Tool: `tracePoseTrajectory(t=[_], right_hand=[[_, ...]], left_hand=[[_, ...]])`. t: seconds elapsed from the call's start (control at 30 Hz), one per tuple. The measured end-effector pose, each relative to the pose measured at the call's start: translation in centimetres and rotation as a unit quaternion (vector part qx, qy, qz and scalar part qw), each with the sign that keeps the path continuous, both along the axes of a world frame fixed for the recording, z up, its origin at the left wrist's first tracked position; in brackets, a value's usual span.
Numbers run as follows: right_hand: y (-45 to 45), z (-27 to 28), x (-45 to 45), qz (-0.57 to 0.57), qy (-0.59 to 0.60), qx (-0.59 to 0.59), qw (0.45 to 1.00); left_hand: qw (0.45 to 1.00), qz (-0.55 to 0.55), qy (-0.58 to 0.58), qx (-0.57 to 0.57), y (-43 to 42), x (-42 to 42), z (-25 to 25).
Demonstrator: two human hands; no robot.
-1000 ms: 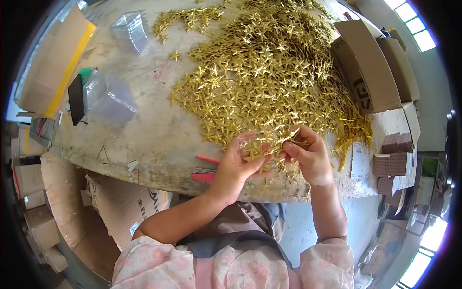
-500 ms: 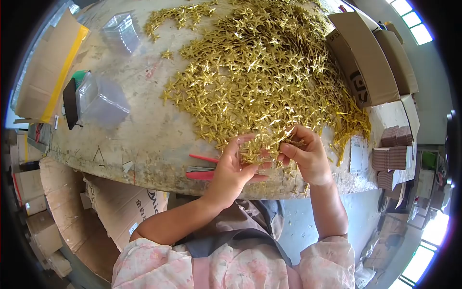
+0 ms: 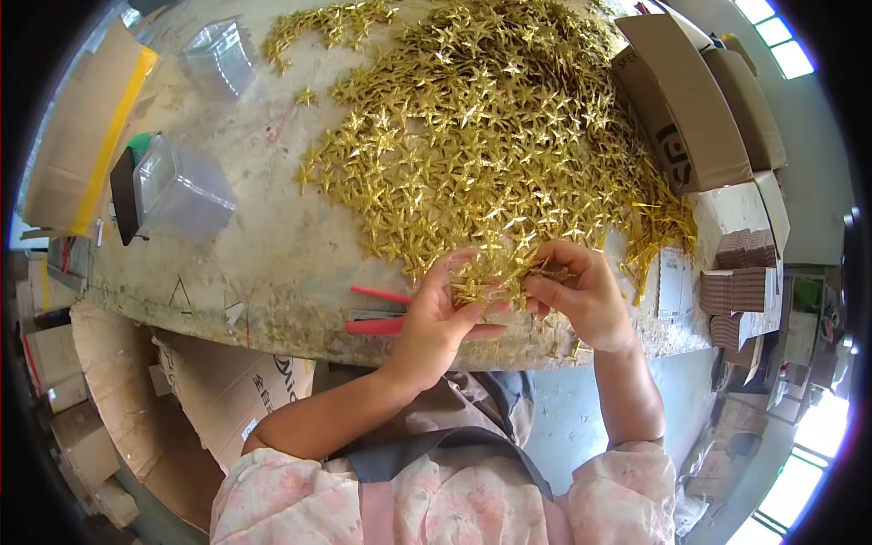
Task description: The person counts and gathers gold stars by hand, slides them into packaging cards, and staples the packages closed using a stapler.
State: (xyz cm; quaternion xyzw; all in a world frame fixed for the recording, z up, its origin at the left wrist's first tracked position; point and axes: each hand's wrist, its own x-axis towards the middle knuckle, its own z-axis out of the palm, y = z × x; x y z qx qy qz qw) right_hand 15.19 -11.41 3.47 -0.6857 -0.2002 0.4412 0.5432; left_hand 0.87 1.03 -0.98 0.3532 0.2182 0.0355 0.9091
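Hands [image 3: 438, 325] at gold stars [image 3: 454, 195]; clear box [image 3: 188, 195]

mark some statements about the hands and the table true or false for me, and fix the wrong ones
1. Loose gold stars are spread over the table. True.
2. The right hand is flat on the table, away from the stars. False: it is raised, with its fingers at gold stars beside the left hand.
3. A cardboard box with black print stands to the right of the stars. True.
4. The red-handled tool is closer to the right hand. False: it is right by the left hand.
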Motion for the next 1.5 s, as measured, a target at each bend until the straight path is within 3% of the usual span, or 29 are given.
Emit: tracePoseTrajectory(t=[0.13,0.23,0.43,0.63,0.73,0.83,1.03,1.13,1.43,1.5], right_hand=[[0.6,1.3,-0.9,0.053,-0.092,-0.067,0.992],[0.9,1.3,-1.2,0.100,-0.195,-0.042,0.975],[1.3,1.2,-2.0,0.010,-0.180,0.012,0.984],[0.2,1.0,-2.6,0.087,-0.253,-0.029,0.963],[0.1,1.5,-2.6,0.026,-0.212,-0.017,0.977],[-0.1,1.9,-3.0,0.062,-0.213,-0.045,0.974],[-1.4,1.0,-4.0,-0.036,-0.233,-0.005,0.972],[-1.6,0.4,-4.7,0.043,-0.307,-0.003,0.951],[-1.9,0.0,-5.0,0.084,-0.252,0.011,0.964],[-2.3,0.0,-4.1,0.022,-0.050,0.031,0.998]], left_hand=[[1.000,0.003,-0.009,0.000,-0.5,-0.2,-0.2],[1.000,0.005,-0.010,-0.011,-0.6,-0.3,-0.1],[0.999,0.008,-0.007,-0.037,-0.5,-0.6,-0.4],[0.999,0.008,-0.009,-0.033,-0.4,-0.6,-0.5],[0.999,0.017,-0.011,-0.028,-0.5,-0.5,-0.6],[0.999,0.021,-0.012,-0.024,-0.5,-0.4,-0.3],[0.999,0.020,-0.019,-0.032,-0.1,-0.4,0.0],[0.999,0.030,-0.010,-0.044,0.2,-0.4,-0.1],[0.998,0.041,0.038,-0.011,-0.3,0.2,-0.5],[0.998,0.033,0.042,-0.013,-0.1,0.1,-0.7]])
